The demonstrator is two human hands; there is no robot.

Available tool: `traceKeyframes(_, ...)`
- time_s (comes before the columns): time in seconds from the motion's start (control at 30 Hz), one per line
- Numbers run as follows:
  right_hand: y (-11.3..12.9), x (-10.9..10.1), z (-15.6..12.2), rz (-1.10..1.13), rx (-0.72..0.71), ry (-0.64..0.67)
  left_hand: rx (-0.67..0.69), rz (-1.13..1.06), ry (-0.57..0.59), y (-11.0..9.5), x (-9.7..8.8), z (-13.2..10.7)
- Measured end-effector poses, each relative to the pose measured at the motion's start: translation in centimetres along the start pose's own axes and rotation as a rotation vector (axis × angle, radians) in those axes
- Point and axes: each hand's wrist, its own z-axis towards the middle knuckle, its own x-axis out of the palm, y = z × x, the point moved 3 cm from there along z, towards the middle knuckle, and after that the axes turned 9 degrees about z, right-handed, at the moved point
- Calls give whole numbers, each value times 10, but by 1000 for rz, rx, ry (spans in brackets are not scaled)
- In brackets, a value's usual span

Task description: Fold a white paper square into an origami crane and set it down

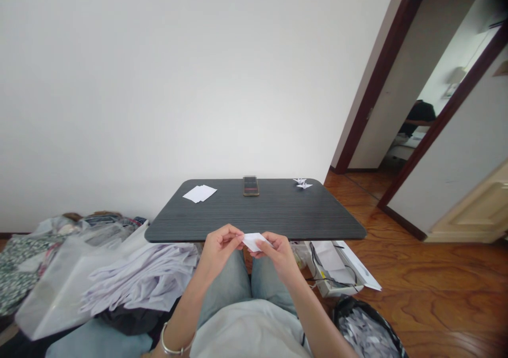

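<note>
A small folded piece of white paper (254, 240) is held between my two hands, just in front of the near edge of the dark table (254, 218). My left hand (222, 244) pinches its left corner between thumb and fingers. On the other side my right hand (275, 247) grips the paper, thumb on top and fingers beneath. At the table's back left lies a small stack of white paper sheets (199, 193). Folded white paper cranes (304, 185) sit at the back right.
A phone (251, 185) stands at the table's back middle. Clothes and white cloth (138, 278) are piled on the left. Right of my legs are a white box (339, 273) with cables and a black bag (369, 329) of paper scraps. Through the doorway a person (421, 112) is partly visible.
</note>
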Motion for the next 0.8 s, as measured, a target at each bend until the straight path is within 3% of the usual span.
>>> traceKeyframes(0.27, 2, 2, -1, 9, -19, 13, 1, -58, -29, 6, 2, 1)
traceKeyframes(0.6, 2, 1, -1, -4, -31, 23, 43, -61, 23, 1, 1, 0)
traceKeyframes(0.8, -1, -3, 0, -15, -15, -5, -3, -120, 86, 3, 0, 0)
